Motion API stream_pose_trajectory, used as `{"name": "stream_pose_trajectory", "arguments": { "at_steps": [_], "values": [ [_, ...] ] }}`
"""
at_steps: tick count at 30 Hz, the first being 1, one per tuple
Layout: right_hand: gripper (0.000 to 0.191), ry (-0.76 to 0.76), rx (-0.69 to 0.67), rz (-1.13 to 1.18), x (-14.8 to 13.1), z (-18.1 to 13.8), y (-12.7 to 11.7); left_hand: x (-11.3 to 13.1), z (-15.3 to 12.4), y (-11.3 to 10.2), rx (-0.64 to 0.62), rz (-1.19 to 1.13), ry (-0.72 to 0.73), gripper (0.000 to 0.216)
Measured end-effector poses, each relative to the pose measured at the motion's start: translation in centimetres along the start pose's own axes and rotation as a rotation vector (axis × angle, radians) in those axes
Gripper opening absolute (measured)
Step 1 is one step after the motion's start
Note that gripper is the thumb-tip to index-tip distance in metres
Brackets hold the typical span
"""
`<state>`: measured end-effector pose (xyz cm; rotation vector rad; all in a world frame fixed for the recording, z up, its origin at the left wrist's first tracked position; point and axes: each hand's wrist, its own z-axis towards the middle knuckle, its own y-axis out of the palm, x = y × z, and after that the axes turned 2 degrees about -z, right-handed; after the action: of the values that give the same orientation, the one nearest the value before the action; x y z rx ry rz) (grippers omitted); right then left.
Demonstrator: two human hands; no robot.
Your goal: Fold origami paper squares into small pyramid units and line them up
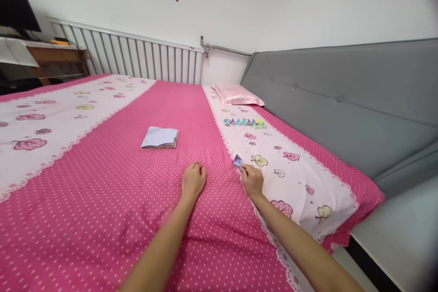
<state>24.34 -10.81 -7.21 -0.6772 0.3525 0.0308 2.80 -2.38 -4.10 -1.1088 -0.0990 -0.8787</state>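
Both of the person's arms reach out over the bed [102, 200], which is covered in a pink dotted sheet with pale flowered bands. The left hand [193, 180] rests knuckles-up on the pink middle strip, its fingers curled under into a loose fist with nothing visible in it. The right hand [252, 181] lies at the lace edge of the pale band, fingertips drawn together against the near corner of a small purple folded paper [237, 160]; whether they pinch it or merely touch it I cannot tell. Farther up that band runs a row of folded papers [245, 122], short of a pink pillow [237, 95]. A paper stack [160, 138] sits well apart beyond the left hand.
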Motion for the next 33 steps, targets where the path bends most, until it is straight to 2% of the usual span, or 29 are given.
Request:
{"name": "stream_pose_trajectory", "arguments": {
  "at_steps": [5, 9, 13, 16, 18, 20, 24, 26, 28, 33],
  "values": [
    [0.025, 0.083, 0.012, 0.081, -0.2, 0.4, -0.8, -0.4, -0.3, -0.6, -0.017, -0.042, -0.013, 0.028],
    [0.024, 0.124, 0.024, 0.144, 1.0, 2.6, -1.7, -0.2, 0.9, -0.9, -0.045, -0.087, -0.053, 0.028],
    [0.024, 0.157, 0.044, 0.16, 4.3, 7.3, -2.2, 2.9, 5.1, 0.1, -0.052, -0.18, -0.03, 0.031],
    [0.024, 0.197, 0.077, 0.126, 7.6, 11.3, -1.5, 6.7, 9.1, 2.5, -0.087, -0.227, 0.038, 0.03],
    [0.023, 0.212, 0.095, 0.09, 9.9, 13.9, -0.3, 8.8, 11.1, 4.9, -0.129, -0.251, 0.06, 0.03],
    [0.023, 0.22, 0.106, 0.055, 11.9, 16.2, 1.3, 9.9, 11.9, 7.6, -0.171, -0.242, 0.053, 0.03],
    [0.022, 0.231, 0.116, -0.012, 15.3, 19.8, 5.0, 8.9, 11.0, 11.9, -0.222, -0.195, 0.134, 0.029],
    [0.023, 0.24, 0.123, -0.039, 16.6, 20.8, 7.2, 7.9, 10.6, 13.1, -0.255, -0.213, 0.162, 0.029],
    [0.023, 0.251, 0.131, -0.062, 17.6, 21.5, 9.4, 7.3, 10.6, 13.7, -0.257, -0.237, 0.13, 0.029],
    [0.023, 0.267, 0.134, -0.096, 19.6, 22.3, 14.2, 7.2, 11.2, 14.1, -0.318, -0.238, 0.08, 0.032]
  ]
}}
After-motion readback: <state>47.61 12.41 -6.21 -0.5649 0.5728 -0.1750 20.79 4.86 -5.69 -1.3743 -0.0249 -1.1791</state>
